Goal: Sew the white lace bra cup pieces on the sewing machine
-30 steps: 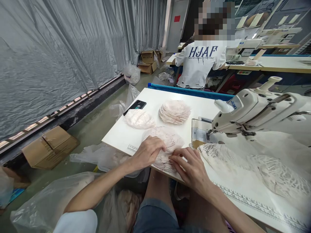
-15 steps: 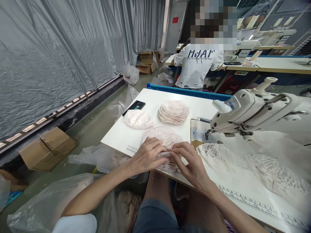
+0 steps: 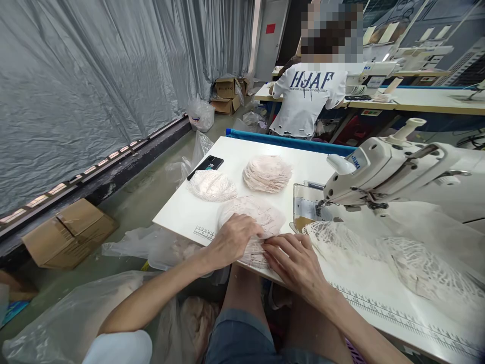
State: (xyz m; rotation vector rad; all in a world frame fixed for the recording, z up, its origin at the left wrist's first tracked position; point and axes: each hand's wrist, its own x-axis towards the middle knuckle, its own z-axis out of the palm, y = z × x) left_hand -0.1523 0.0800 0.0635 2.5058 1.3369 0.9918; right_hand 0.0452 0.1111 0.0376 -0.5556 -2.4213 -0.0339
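1. Head view: lace point(image 3: 252, 208) lies left of the sewing machine point(image 3: 394, 167), on the table point(image 3: 176, 212); a cloth pile point(image 3: 253, 257) sits just on its near side.
2. Left hand point(image 3: 235, 236): fingers bent, close together at the lace's near edge. Can't tell if they're pinching.
3. Right hand point(image 3: 294, 260): fingers curled near each other, tips over the pile. Grip hidden, can't tell either.
4. To do it well, I'd work that edge with light fingertips, one layer at a time; thin stuff probably snags.
5. I'd also keep the lace flat, clear of the sewing machine.
6. Lace look: pale pinkish white, roundish, wrinkled, faint darker lines.
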